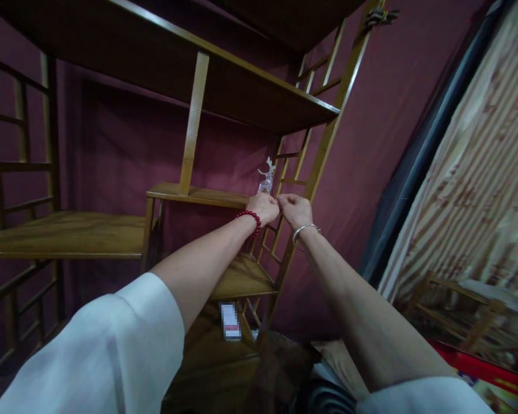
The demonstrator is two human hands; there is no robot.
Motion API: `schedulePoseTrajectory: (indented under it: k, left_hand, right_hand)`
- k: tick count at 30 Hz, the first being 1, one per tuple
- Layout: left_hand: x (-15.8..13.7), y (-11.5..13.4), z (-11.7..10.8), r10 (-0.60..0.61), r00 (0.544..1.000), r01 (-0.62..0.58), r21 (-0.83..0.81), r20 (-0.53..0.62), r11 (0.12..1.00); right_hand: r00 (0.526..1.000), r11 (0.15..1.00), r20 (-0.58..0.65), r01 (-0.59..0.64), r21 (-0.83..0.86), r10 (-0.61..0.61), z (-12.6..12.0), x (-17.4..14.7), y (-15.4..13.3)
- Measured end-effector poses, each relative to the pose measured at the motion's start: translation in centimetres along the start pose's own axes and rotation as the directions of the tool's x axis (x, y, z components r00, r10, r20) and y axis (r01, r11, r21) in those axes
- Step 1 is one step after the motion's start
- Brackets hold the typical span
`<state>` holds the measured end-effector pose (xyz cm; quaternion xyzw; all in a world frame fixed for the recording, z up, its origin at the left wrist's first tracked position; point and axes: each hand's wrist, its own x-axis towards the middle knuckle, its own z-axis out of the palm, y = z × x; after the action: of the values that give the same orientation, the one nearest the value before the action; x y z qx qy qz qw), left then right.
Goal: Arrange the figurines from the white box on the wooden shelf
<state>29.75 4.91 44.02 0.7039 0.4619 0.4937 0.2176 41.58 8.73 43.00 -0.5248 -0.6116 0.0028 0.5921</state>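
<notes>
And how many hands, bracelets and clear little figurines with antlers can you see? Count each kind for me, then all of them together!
Hands: 2, the left hand and the right hand
Bracelets: 2, a red beaded bracelet and a silver bracelet
Figurines: 1, a clear antlered figurine
Total: 5

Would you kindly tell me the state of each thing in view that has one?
Left hand: fingers curled, grip unclear
Right hand: fingers curled, grip unclear
Clear antlered figurine: upright, base hidden by the left hand
Red bead bracelet: worn, left wrist
Silver bangle: worn, right wrist
Patterned curtain: hanging in folds
</notes>
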Motion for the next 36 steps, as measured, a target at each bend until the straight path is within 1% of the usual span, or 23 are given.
schedulePoseTrajectory:
  k: [3, 7, 10, 12, 13, 15, 16, 18, 20, 22, 23, 25, 28, 33, 36]
  left_hand:
    - [-2.1, -1.2, -0.2, 0.021, 1.0, -0.022, 0.069, 0.01, 0.997]
    - [-5.8, -3.6, -0.6, -0.032, 0.998, 0.026, 0.103, 0.059, 0.994]
    - [-8.7, -6.1, -0.9, -0.085, 0.994, 0.076, 0.11, 0.074, 0.991]
    - [-10.7, -8.1, -0.9, -0.126, 0.988, 0.116, 0.105, 0.09, 0.988]
    - [-11.8, -9.3, -0.9, -0.137, 0.985, 0.127, 0.103, 0.103, 0.987]
    - [-14.0, -11.8, -0.8, -0.177, 0.981, 0.168, 0.1, 0.086, 0.981]
    - [-15.1, -13.1, -0.9, -0.198, 0.976, 0.189, 0.099, 0.094, 0.977]
    - [-17.4, -15.3, -1.2, -0.222, 0.971, 0.212, 0.116, 0.083, 0.97]
    - [-19.7, -17.3, -1.9, -0.267, 0.961, 0.252, 0.166, 0.075, 0.954]
    - [-21.8, -18.9, -2.9, -0.279, 0.957, 0.259, 0.199, 0.08, 0.945]
    - [-22.8, -19.7, -3.5, -0.304, 0.949, 0.278, 0.229, 0.088, 0.933]
    - [-24.6, -21.2, -4.8, -0.378, 0.919, 0.335, 0.281, 0.113, 0.899]
    - [-26.6, -23.4, -6.6, -0.46, 0.879, 0.401, 0.325, 0.128, 0.857]
    - [-29.0, -26.4, -9.4, -0.579, 0.806, 0.508, 0.357, 0.124, 0.784]
    - [-30.1, -28.2, -10.4, -0.612, 0.783, 0.532, 0.39, 0.109, 0.751]
  right_hand:
    - [0.999, 0.998, 0.052, 0.014, 0.06, -0.017, 0.2, -2.6, -0.4]
    - [0.989, 0.994, 0.144, 0.026, 0.107, -0.041, 1.3, -7.3, -0.6]
    - [0.974, 0.991, 0.227, -0.006, 0.132, -0.024, 2.4, -11.3, -0.3]
    - [0.96, 0.993, 0.278, -0.015, 0.116, -0.018, 3.3, -14.0, 0.0]
    - [0.946, 0.995, 0.323, -0.015, 0.1, -0.018, 3.8, -15.4, 0.2]
    - [0.914, 0.995, 0.405, -0.038, 0.095, -0.004, 4.9, -18.1, 0.6]
    - [0.9, 0.995, 0.436, -0.047, 0.087, 0.004, 5.4, -19.4, 0.8]
    - [0.859, 0.998, 0.511, -0.042, 0.055, 0.008, 6.6, -22.1, 1.0]
    - [0.821, 0.999, 0.571, -0.021, 0.026, 0.003, 7.8, -24.8, 1.0]
    - [0.774, 1.0, 0.633, 0.009, 0.017, -0.018, 9.0, -27.5, 0.8]
    - [0.768, 1.0, 0.64, 0.019, 0.007, -0.019, 9.5, -28.8, 0.6]
    - [0.747, 0.999, 0.664, 0.035, -0.013, -0.017, 10.8, -31.3, 0.0]
    - [0.698, 0.996, 0.716, 0.045, -0.071, 0.02, 12.7, -34.4, -1.1]
    - [0.579, 0.99, 0.813, 0.062, -0.125, 0.066, 16.2, -37.8, -3.0]
    - [0.501, 0.989, 0.863, 0.083, -0.119, 0.061, 18.2, -39.1, -3.5]
